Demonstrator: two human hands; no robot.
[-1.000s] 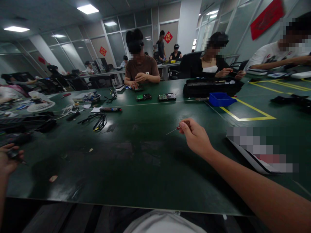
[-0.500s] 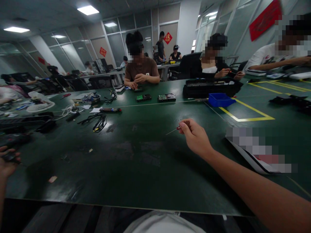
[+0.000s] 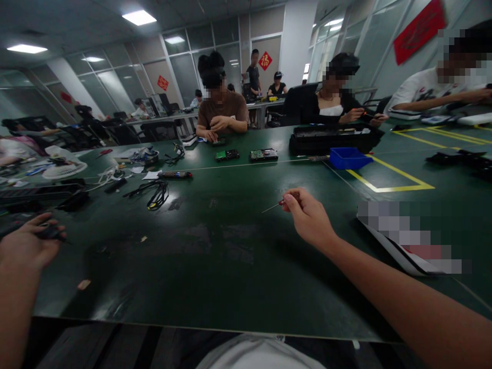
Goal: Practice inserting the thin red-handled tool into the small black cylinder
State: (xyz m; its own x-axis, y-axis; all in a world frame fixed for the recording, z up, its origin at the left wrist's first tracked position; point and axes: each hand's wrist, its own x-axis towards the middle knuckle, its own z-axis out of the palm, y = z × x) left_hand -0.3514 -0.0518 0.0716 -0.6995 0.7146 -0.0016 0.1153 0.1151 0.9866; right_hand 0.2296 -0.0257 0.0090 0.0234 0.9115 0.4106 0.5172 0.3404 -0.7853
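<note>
At the far left, the left hand (image 3: 26, 247) hovers over the near edge of the green table (image 3: 215, 266), its fingers curled around a small dark object (image 3: 50, 233) that juts out past the fingertips; what the object is cannot be told. Beyond it, well apart, a bundle of black cables (image 3: 154, 193) lies on the mat, with a dark pen-shaped tool (image 3: 175, 174) just behind. Further back, near the middle, two circuit boards (image 3: 226, 154) sit side by side in front of a person in a brown shirt (image 3: 223, 108), whose own hands are busy with something small at the table's far edge. To the right of centre, the right hand (image 3: 309, 218) is held above the table with the arm reaching in from the lower right; thumb and forefinger are pinched shut on a thin screwdriver (image 3: 280, 204), with its reddish grip at the fingertips and its fine shaft pointing left and slightly down, clear of the surface. Behind this hand stand a blue bin (image 3: 348, 157) and a long black tray (image 3: 334, 137), beside yellow tape lines (image 3: 400, 179).
</note>
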